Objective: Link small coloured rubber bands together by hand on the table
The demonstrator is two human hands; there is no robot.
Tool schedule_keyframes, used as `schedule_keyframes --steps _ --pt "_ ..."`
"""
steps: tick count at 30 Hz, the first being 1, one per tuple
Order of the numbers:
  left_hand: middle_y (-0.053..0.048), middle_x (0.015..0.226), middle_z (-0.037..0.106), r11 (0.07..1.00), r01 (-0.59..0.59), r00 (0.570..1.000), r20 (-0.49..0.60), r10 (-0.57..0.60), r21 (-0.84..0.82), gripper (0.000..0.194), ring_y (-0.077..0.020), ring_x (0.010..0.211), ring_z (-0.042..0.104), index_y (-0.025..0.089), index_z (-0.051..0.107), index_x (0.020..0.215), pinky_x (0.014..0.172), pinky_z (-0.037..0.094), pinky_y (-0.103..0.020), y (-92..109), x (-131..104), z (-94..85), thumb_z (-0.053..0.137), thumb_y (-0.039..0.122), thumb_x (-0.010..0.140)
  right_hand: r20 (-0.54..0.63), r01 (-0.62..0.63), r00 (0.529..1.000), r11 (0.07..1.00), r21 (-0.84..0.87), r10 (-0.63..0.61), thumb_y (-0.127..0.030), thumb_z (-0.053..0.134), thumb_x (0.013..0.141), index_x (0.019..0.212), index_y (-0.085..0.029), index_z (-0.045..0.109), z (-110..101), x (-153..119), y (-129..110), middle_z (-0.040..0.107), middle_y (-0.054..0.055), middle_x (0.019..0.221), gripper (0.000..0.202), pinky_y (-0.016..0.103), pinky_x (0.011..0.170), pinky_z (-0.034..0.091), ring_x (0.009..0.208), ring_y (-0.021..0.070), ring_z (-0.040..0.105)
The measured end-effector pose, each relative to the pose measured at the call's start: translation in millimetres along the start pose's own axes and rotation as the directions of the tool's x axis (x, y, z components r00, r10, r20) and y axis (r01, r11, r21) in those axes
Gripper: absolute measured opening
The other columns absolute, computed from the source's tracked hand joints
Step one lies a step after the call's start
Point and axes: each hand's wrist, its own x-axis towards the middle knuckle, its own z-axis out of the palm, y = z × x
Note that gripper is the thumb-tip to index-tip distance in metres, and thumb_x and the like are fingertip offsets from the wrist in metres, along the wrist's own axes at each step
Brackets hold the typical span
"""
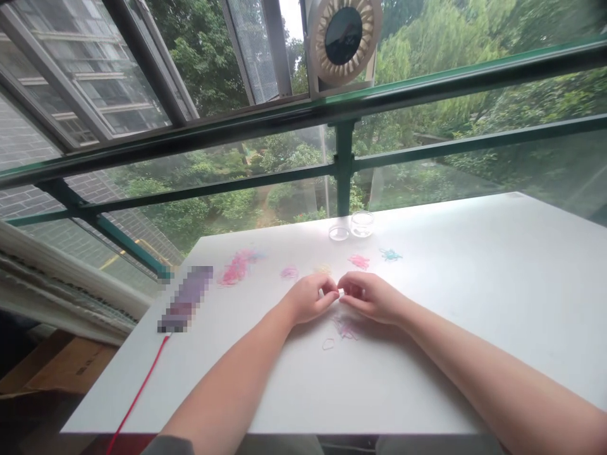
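Observation:
My left hand point(309, 298) and my right hand point(372, 297) meet over the middle of the white table point(455, 278), thumbs and fingertips pinched close together. Something tiny and pale sits between the fingertips, too small to make out. Just below them lies a small pile of purplish rubber bands point(348, 329), with a single loose band point(328, 344) beside it. Beyond the fingers are a yellowish pile point(323, 268), a pink pile point(359, 261), a teal pile point(391, 254) and a lilac pile point(289, 272).
A larger pink-red pile of bands point(237, 268) lies farther left. At the far edge stand a clear round container point(362, 224) and a clear lid point(339, 234). A blurred-out dark device point(186, 300) with a red cable point(142, 392) is at the left. Green railings point(344, 164) rise behind.

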Motion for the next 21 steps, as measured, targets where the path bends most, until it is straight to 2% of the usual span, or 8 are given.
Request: schedule_keyframes --steps 4,11,21 --pt "-0.002 0.076 0.063 1.0 -0.009 1.0 0.005 0.009 0.002 0.013 -0.0105 0.064 0.052 0.017 0.059 0.077 0.059 0.041 -0.023 -0.4 0.5 1.2 0.054 0.029 0.081 0.013 -0.002 1.0 1.0 -0.024 0.002 -0.027 0.053 0.081 0.076 -0.017 0.057 3.0 1.0 -1.8 0.053 -0.001 0.063 0.011 0.022 0.052 0.036 0.055 0.0095 0.044" --pt "-0.002 0.074 0.064 1.0 -0.002 1.0 0.012 0.002 -0.028 0.016 -0.0104 0.062 0.053 0.016 0.06 0.075 0.06 0.042 -0.023 1.4 2.5 -1.2 0.056 0.032 0.079 0.003 0.001 1.0 1.0 0.01 -0.001 -0.017 0.052 0.079 0.077 -0.018 0.057 -0.9 1.1 2.4 0.053 -0.002 0.063 0.006 0.021 0.052 0.035 0.055 0.0093 0.044" --pt "-0.001 0.073 0.063 0.999 0.001 1.0 0.008 0.0 -0.034 0.008 -0.0089 0.059 0.051 0.016 0.059 0.074 0.058 0.042 -0.022 1.2 1.2 0.7 0.056 0.023 0.076 -0.011 0.023 1.0 0.999 0.038 -0.022 -0.02 0.051 0.08 0.077 -0.017 0.057 -3.3 0.3 4.2 0.051 -0.001 0.062 0.007 0.022 0.051 0.035 0.054 0.0095 0.044"
